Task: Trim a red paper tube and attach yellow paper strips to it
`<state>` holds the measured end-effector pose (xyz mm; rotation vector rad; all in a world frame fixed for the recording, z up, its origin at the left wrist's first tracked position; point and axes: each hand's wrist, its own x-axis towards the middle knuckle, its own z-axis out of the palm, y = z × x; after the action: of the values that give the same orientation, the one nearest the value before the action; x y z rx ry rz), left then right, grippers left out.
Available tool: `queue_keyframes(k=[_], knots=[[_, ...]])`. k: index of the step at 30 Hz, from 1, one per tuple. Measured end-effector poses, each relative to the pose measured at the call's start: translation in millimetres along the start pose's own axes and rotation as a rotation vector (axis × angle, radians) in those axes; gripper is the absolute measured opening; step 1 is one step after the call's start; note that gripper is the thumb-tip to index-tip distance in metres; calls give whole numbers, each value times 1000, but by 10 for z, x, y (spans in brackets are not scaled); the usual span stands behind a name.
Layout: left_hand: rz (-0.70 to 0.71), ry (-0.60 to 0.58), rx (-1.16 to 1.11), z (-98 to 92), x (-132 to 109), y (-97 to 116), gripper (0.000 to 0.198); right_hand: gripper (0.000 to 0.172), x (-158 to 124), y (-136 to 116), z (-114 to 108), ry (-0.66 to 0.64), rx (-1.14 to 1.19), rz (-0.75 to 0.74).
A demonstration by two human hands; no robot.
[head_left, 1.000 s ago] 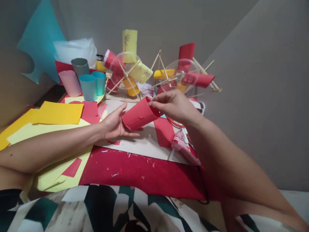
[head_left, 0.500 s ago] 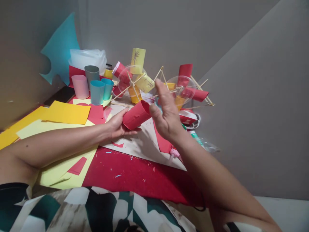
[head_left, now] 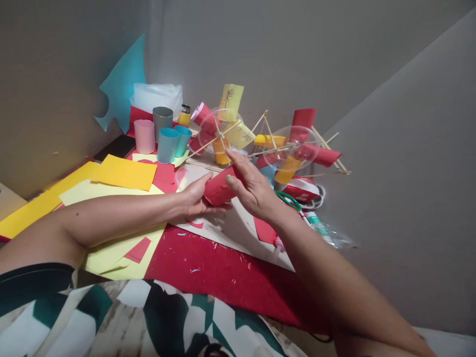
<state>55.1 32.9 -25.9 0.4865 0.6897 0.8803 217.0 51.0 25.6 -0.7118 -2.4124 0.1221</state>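
Observation:
A red paper tube (head_left: pixel 220 188) lies tilted in my left hand (head_left: pixel 197 197), its seam edge showing along the side. My left thumb rests at the near end, and the fingers stretch out underneath it. Against the tube's far end is my right hand (head_left: pixel 256 191), fingers extended and the thumb lying over the red paper. It covers that end's opening, so whether the palm touches it I cannot tell. Below both hands is a white board (head_left: pixel 238 225) with red paper scraps.
Behind stand stick-and-paper wheels with clear discs (head_left: pixel 301 148). Pink (head_left: pixel 145 136), grey (head_left: pixel 162 119) and turquoise cups (head_left: pixel 168 145) stand at the back left. Yellow sheets (head_left: pixel 124 172) cover the left. A pink-capped glue bottle (head_left: pixel 278 244) and a green-handled tool (head_left: pixel 288 199) lie right.
My right hand has come down and left onto the tube's far end, covering its opening. My left hand still holds the tube. The whole view has shifted, with things appearing farther right.

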Motion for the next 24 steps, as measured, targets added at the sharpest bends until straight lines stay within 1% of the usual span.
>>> queue_keyframes(k=[2, 4, 6, 7, 8, 9, 11, 13, 15, 18, 20, 22, 24], knots=[[-17, 13, 8, -8, -3, 15, 51, 64, -16, 6, -49, 83, 48, 13], [-21, 25, 12, -21, 1, 35, 54, 59, -55, 11, -125, 237, 95, 63], [-17, 37, 14, -33, 9, 54, 57, 48, -117, 5, -205, 385, 124, 124], [-14, 43, 16, -38, 13, 60, 57, 41, -153, -4, -237, 425, 136, 154], [-12, 46, 19, -40, 15, 62, 58, 34, -191, -16, -259, 430, 147, 179], [-12, 46, 23, -39, 15, 60, 59, 29, -229, -31, -269, 398, 159, 195], [-18, 40, 39, -29, 5, 45, 58, 22, -299, -61, -252, 264, 187, 197], [-25, 29, 58, -10, -15, 18, 56, 16, -356, -81, -204, 134, 210, 164], [-41, 15, 80, 6, -36, -11, 56, 9, -397, -77, -164, 66, 237, 137], [-64, 12, 138, 2, -43, -39, 58, 11, -435, -18, -190, 61, 262, 174], [-50, 53, 193, -21, -23, -40, 55, 11, -453, 54, -267, 91, 259, 238], [-12, 119, 247, -40, 0, -11, 46, 13, -472, 139, -358, 92, 242, 294], [40, 179, 297, -36, -6, 67, 34, 19, -490, 221, -428, 16, 208, 314]])
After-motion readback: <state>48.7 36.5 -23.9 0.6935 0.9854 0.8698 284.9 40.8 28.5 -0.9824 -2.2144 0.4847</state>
